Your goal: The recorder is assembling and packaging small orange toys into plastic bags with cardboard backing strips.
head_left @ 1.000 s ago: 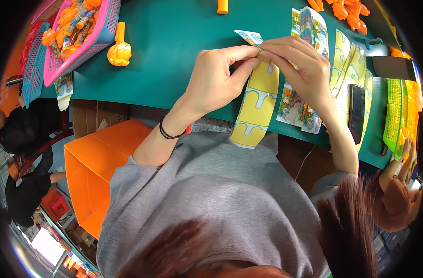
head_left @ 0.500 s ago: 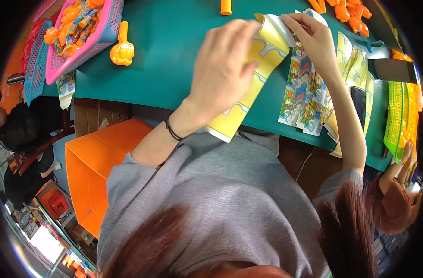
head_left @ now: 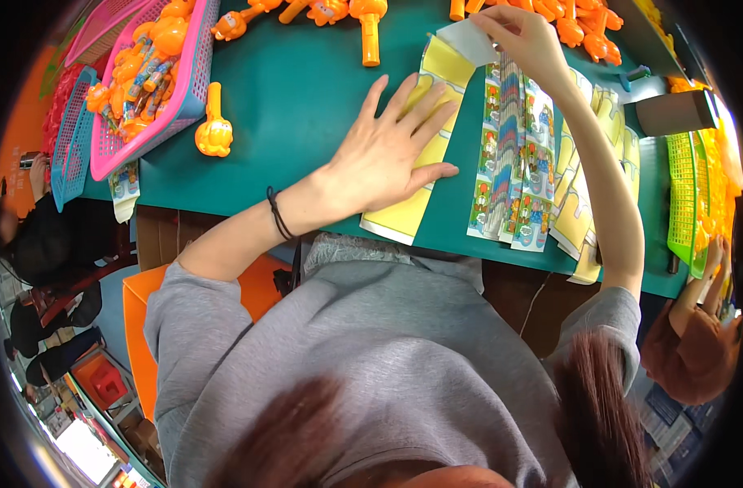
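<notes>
A long yellow sticker strip (head_left: 400,221) with wavy outlines lies slanted on the green table. Flat across its middle rests my left hand (head_left: 392,150), fingers spread, hiding part of the strip. At the far end, my right hand (head_left: 522,41) pinches a whitish sticker flap (head_left: 467,42) between thumb and fingers. The flap is lifted there; whether it is still joined to the strip I cannot tell. Under my right forearm lie overlapping colourful printed sticker strips (head_left: 485,179). Farther right are more yellow strips (head_left: 570,220), partly covered by that forearm.
A pink-and-blue basket (head_left: 196,77) of orange toys stands at the left. One orange toy (head_left: 214,134) lies beside it; several more (head_left: 370,28) line the far side. A green basket (head_left: 687,203) sits at the right edge. An orange box (head_left: 139,325) stands below the table's left side.
My left hand has opened from a curled, blurred pose to lying flat on the strip. The strip's raised far end now lies lower, and a whitish flap shows in my right fingers.
</notes>
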### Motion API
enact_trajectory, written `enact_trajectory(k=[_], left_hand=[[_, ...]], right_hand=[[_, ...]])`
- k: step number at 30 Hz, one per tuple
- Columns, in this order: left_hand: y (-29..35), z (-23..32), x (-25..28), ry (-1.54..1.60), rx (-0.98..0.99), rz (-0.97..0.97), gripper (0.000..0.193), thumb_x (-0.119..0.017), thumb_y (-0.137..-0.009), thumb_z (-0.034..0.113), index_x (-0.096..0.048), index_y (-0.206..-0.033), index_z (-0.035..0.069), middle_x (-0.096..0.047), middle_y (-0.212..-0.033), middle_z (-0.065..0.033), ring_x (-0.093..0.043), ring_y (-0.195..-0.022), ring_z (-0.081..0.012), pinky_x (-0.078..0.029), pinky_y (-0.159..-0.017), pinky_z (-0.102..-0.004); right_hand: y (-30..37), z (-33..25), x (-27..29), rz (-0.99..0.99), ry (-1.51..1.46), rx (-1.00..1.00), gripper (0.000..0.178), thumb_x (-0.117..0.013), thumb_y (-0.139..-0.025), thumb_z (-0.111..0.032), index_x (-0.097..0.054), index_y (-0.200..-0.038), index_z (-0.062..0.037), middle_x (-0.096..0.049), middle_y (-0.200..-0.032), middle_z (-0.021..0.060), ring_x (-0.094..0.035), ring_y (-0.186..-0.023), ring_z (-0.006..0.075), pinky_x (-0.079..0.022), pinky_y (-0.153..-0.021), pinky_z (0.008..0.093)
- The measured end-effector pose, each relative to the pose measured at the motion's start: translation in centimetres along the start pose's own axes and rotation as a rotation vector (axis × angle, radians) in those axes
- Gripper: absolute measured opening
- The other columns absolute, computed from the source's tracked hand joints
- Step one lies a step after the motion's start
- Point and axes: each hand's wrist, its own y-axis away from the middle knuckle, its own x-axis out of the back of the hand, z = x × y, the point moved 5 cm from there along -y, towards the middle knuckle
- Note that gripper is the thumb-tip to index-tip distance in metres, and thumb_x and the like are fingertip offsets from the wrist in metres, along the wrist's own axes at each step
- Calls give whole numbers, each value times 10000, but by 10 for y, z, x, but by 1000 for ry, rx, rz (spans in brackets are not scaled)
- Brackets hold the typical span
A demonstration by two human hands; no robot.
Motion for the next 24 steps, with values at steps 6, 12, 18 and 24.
enact_trajectory(k=[6,12,18,24], left_hand=[[-9,-5,7,-63,47,167,735,-556,-888,594,-478,-1391,64,-417,-1453,-159,-323,-1375,-357,-225,-1135,-524],[-1,-32,8,1537,576,208,492,-564,-957,461,-710,-941,-9,-711,-926,-81,-632,-887,-171,-449,-775,-266],[24,-34,6,1667,629,471,201,-682,-918,144,-707,-946,-53,-712,-851,-52,-623,-762,-57,-486,-651,-195],[50,-60,32,1235,649,742,213,-666,-929,143,-653,-1061,-24,-704,-933,-61,-633,-773,-76,-495,-683,-229]], right_hand=[[-3,-35,33,524,860,-214,321,-675,-911,-292,-673,-959,25,-649,-761,82,-594,-662,116,-473,-596,256],[53,-80,-93,-197,1255,483,257,-725,-735,-48,-715,-992,-42,-705,-1035,63,-673,-927,225,-539,-755,319],[63,-67,-123,-243,1271,554,282,-723,-735,-134,-720,-1013,-88,-670,-1070,22,-626,-980,199,-534,-800,341],[-16,-7,-73,12,458,-286,407,-546,-977,-333,-580,-1268,-50,-608,-1262,128,-585,-1111,234,-476,-912,354]])
